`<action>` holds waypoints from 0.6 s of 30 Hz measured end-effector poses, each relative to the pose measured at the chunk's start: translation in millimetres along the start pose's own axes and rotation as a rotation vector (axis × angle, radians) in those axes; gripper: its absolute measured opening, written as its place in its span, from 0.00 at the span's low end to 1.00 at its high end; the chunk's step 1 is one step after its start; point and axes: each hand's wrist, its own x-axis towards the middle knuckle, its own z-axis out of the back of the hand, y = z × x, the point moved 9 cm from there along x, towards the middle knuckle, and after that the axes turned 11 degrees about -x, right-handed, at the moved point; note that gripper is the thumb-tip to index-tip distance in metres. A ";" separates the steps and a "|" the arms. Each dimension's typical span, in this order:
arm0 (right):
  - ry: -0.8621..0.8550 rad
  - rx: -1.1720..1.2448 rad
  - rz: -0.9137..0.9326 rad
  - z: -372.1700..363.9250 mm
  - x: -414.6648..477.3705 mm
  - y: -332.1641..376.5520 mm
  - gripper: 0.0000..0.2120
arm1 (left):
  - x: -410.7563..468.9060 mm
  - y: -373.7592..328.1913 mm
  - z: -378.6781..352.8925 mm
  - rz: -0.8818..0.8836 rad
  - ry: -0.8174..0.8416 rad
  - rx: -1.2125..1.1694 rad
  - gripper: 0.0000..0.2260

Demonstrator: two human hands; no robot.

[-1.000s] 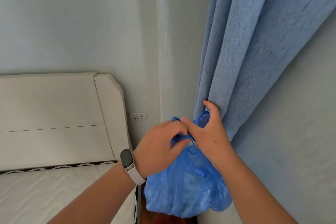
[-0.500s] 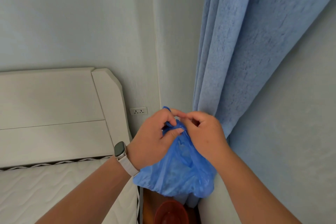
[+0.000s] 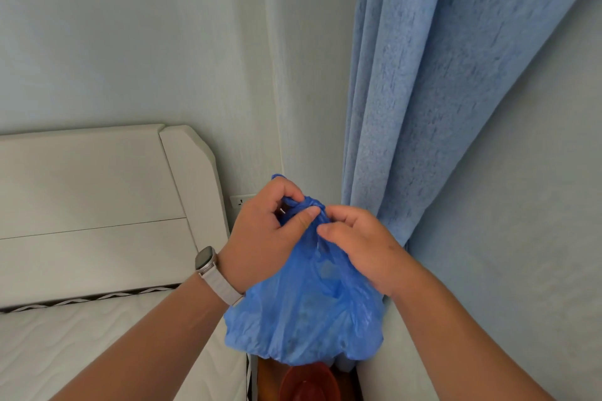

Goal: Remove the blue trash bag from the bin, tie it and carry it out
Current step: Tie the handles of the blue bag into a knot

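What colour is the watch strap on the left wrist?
Pale beige watch strap, seen in the head view.

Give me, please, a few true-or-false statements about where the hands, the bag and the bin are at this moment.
1. Both hands grip the twisted top of the blue trash bag. True: the left hand and right hand pinch it.
2. The bag sits inside the bin. False: it hangs above the red bin.
3. A watch is on the right wrist. False: it is on the left wrist.
4. A blue curtain hangs behind the hands. True.
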 end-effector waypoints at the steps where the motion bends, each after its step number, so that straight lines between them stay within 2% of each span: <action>1: 0.017 0.004 0.010 -2.5 -0.2 0.4 0.17 | 0.7 1.3 0.5 0.017 -0.004 -0.013 0.06; 4: -0.017 0.052 0.038 1.4 0.0 2.5 0.04 | 1.5 7.1 0.0 0.088 0.017 -0.104 0.06; 5: -0.032 0.100 0.045 3.6 0.3 3.7 0.05 | 1.9 8.9 0.1 0.111 0.025 -0.138 0.06; 9: 0.032 0.368 0.018 2.4 2.8 1.6 0.12 | 2.0 14.6 3.2 0.164 0.034 -0.213 0.07; 13: 0.127 0.478 0.034 -3.5 3.1 3.0 0.21 | -3.3 22.0 4.5 0.200 -0.015 -0.229 0.06; 16: 0.148 0.431 0.091 -8.2 0.4 6.9 0.26 | -6.1 28.6 2.7 0.243 -0.045 -0.232 0.06; 18: 0.083 0.264 0.131 -6.3 -0.1 7.1 0.25 | -6.7 32.7 1.7 0.301 -0.067 -0.278 0.05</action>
